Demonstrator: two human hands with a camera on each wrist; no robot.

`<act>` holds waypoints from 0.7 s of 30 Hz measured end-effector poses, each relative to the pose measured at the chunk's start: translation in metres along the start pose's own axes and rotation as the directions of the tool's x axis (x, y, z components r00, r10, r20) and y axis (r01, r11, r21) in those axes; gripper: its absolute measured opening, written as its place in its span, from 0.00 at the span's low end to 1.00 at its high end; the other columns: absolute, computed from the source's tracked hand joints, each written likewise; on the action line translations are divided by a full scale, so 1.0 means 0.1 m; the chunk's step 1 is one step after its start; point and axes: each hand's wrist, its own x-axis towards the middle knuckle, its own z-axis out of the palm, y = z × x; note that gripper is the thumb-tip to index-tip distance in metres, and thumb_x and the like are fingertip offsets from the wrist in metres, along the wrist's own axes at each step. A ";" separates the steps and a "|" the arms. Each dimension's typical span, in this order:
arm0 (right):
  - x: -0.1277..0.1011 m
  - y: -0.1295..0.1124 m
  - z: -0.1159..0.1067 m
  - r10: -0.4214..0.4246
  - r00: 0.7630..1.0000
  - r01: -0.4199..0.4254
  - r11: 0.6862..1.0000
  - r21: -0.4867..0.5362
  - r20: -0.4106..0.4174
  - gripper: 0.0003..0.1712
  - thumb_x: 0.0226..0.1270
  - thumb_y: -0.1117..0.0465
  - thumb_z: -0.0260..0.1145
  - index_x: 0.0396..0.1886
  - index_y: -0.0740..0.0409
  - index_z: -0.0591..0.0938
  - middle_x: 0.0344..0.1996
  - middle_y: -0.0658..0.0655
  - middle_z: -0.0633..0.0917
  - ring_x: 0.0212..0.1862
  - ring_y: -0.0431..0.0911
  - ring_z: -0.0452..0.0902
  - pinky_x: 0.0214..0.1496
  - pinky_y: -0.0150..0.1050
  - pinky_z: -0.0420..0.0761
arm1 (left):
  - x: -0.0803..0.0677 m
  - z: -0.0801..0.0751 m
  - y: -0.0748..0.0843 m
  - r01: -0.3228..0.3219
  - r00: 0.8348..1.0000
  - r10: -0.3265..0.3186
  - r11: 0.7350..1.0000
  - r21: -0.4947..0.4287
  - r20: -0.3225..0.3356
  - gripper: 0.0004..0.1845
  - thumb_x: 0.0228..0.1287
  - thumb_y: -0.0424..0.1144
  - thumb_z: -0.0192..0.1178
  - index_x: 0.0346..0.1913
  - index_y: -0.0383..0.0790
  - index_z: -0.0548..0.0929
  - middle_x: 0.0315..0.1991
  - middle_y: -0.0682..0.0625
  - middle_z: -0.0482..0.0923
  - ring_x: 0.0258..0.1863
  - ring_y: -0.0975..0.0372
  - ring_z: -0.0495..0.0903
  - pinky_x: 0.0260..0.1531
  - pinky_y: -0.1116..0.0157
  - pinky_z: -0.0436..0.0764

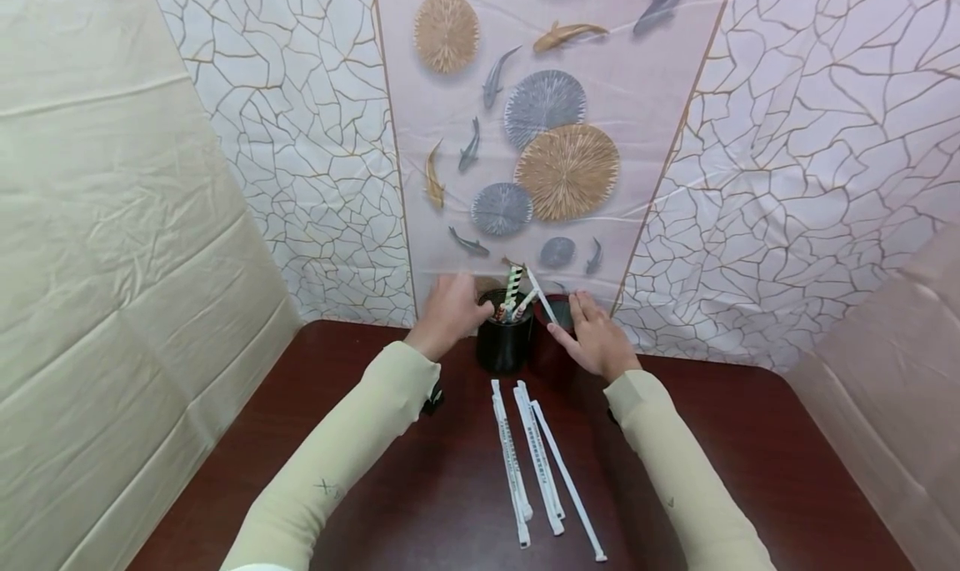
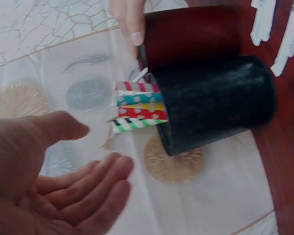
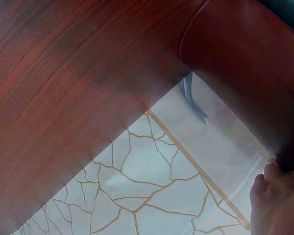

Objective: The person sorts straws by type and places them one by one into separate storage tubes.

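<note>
My left hand [image 1: 450,308] is beside the rim of the black cup [image 1: 504,350], its thumb and fingers apart around nothing in the left wrist view. Several patterned straws [image 2: 139,105], striped and dotted, stick out of that cup. Right against it stands a dark red cup [image 2: 191,36]. At the red cup's mouth, my right hand [image 1: 596,338] holds the rim with thumb and fingers spread across it. One white straw [image 1: 542,296] slants up from the red cup's mouth, near the right thumb. The right wrist view shows curled fingers at the cup's edge.
Several white paper-wrapped straws [image 1: 540,463] lie lengthwise on the dark red wooden table [image 1: 712,471], in front of the cups. Close behind the cups hangs a patterned cloth [image 1: 487,137] with fish and round shapes. Pale cloth walls [image 1: 112,262] enclose both sides.
</note>
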 end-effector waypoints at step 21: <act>-0.02 -0.03 -0.01 -0.002 1.000 0.002 1.000 0.003 -0.008 0.55 0.83 0.28 0.41 0.85 0.68 0.50 0.86 0.69 0.50 0.86 0.65 0.47 0.82 0.64 0.61 | -0.49 1.60 -0.74 0.208 0.882 -0.140 0.973 -0.105 0.450 0.16 0.68 0.47 0.69 0.29 0.39 0.82 0.18 0.50 0.83 0.21 0.58 0.82 0.27 0.60 0.79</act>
